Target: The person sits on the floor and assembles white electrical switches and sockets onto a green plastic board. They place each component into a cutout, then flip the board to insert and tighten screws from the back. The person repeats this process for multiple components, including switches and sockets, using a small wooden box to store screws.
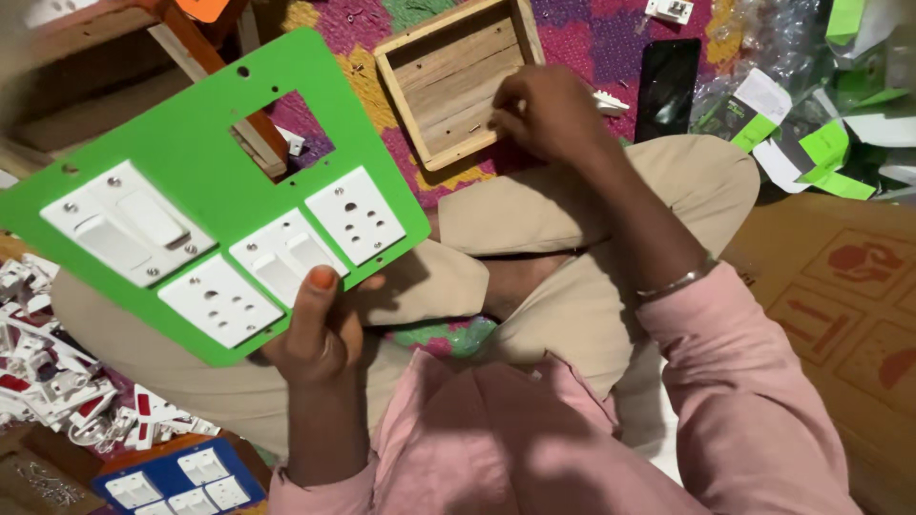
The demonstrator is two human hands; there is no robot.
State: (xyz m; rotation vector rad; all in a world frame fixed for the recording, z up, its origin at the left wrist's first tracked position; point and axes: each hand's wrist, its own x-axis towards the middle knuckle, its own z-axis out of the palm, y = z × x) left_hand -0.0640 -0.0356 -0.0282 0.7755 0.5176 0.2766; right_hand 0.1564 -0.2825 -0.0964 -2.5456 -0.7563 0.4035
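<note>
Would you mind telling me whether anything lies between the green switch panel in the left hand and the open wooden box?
Nothing solid blocks it. The left hand holds the green plastic switch panel up beside the shallow wooden box. The right hand rests at the box's near edge, and the box holds only small screws.

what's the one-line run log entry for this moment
left hand: holds green switch panel | right hand: fingers at wooden box | seated on floor

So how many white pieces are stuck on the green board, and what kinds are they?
On the green board, held in the left hand:
Sockets with round holes: 2
Switch pieces: 2
Total: 4 white pieces
One square hole is empty.
</note>
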